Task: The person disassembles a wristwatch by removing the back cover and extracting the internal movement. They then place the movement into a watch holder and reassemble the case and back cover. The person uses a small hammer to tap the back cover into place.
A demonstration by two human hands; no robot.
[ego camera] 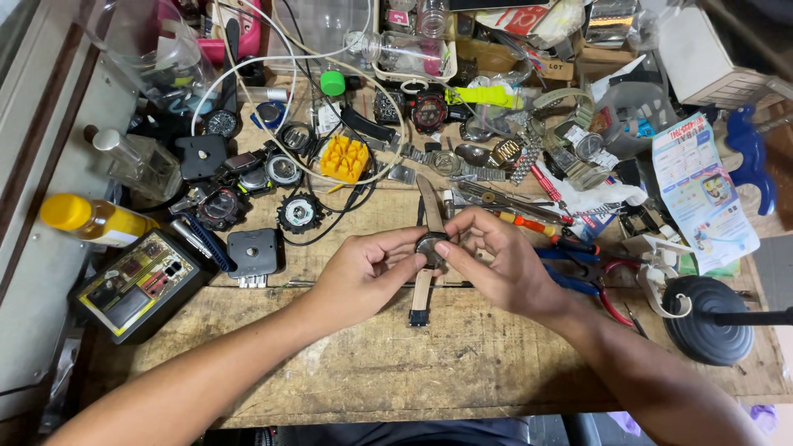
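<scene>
A wristwatch (429,242) with a dark round case and a tan leather strap (421,293) is held above the middle of the wooden workbench (396,363). My left hand (368,268) grips the case from the left with thumb and fingers. From the right, my right hand (496,256) pinches the same case with its fingertips. One strap end points away from me, the other hangs down toward me.
Several watches and watch parts (248,177) lie at the back, with a yellow plastic block (344,158), white cable, pliers with red and blue handles (591,277), a screwdriver (529,223), a black tester box (140,281), a yellow-capped bottle (91,219) and a black lamp base (709,318).
</scene>
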